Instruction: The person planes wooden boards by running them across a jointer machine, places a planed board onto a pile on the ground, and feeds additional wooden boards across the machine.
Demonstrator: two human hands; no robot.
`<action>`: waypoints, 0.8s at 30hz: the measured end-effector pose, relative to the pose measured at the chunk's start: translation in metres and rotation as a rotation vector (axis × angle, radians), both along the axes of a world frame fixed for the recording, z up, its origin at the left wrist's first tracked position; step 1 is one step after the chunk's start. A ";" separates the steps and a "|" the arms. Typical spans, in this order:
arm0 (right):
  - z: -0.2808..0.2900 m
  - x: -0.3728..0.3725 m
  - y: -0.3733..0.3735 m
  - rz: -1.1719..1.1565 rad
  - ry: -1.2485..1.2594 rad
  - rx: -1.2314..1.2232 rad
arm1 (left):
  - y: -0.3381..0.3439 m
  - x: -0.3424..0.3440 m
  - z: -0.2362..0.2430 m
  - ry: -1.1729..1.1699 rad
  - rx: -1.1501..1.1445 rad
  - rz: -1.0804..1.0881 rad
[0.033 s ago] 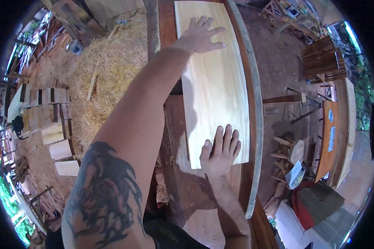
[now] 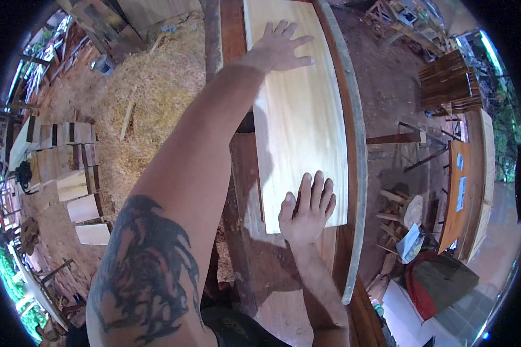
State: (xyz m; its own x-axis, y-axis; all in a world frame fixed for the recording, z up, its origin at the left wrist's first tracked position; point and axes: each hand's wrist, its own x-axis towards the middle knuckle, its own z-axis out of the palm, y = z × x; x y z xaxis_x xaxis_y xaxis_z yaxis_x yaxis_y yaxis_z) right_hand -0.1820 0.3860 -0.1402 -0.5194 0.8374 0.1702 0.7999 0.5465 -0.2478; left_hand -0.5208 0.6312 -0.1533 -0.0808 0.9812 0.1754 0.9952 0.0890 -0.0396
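A pale wooden board (image 2: 298, 115) lies lengthwise on a wooden machine bed (image 2: 243, 196), beside a long rail with a grey edge (image 2: 351, 115) on its right; a dark gap shows at its left side. My left hand (image 2: 276, 51) is spread on the far part of the board, fingers apart and palm down, my tattooed forearm reaching over from the lower left. My right hand (image 2: 307, 214) rests flat on the near end, fingers extended and a little apart. Neither hand grips anything.
Shavings (image 2: 156, 87) cover the floor at left, with stacked boards (image 2: 81, 202) and a bucket (image 2: 104, 65). At right are a projecting beam (image 2: 393, 139), stools (image 2: 411, 211), an orange panel (image 2: 451, 196), a slatted wooden piece (image 2: 446, 81) and a dark-and-red cover (image 2: 437, 283).
The board and both my hands on it have shifted very slightly away from me, toward the top of the view.
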 end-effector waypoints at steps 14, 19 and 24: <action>-0.008 -0.073 0.060 -0.013 0.047 0.131 | -0.062 0.005 0.045 -0.382 0.840 -0.039; -0.007 -0.094 0.078 -0.018 0.037 0.122 | -0.279 0.048 -0.008 -0.690 0.633 0.521; -0.009 -0.116 0.099 -0.036 0.003 0.101 | -0.452 0.169 -0.053 -1.272 0.063 0.890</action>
